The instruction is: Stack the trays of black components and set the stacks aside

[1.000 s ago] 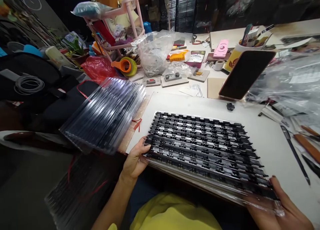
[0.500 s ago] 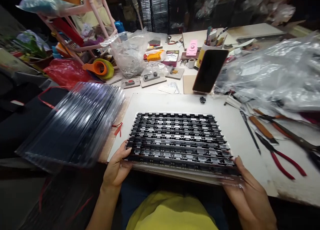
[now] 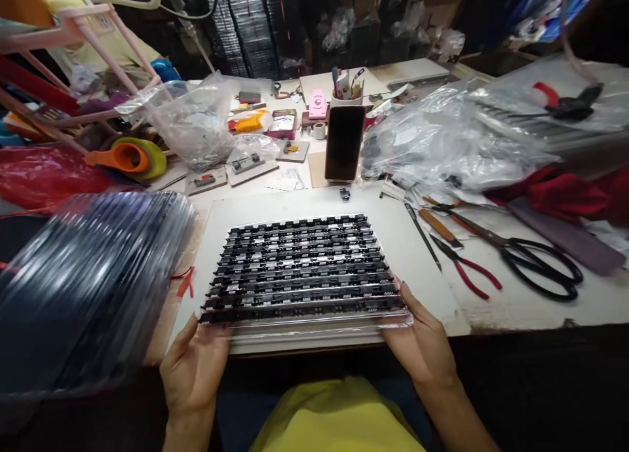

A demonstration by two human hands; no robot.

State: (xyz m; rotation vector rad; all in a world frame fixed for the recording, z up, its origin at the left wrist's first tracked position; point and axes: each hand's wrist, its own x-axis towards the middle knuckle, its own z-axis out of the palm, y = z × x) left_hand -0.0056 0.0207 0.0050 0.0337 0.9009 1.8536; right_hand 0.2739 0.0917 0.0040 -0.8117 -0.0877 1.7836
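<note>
A clear plastic tray bears several rows of small black parts with fine metal pins. My left hand grips its near left corner, thumb on the upper edge and fingers underneath. At the near right corner my right hand is closed on the tray in the same manner, its fingers partly hidden below. The tray lies over a white board, its near edge close to the table's front edge. One small black part sits alone on the board beyond the tray.
A stack of clear plastic trays stands at the left. Red-handled pliers, large black scissors and a thin pointed tool lie at the right. Farther back are a phone, plastic bags and a pen cup.
The view has swung to the right, so the table's things appear farther left. Both hands still hold the tray, which now looks more level with the board.
</note>
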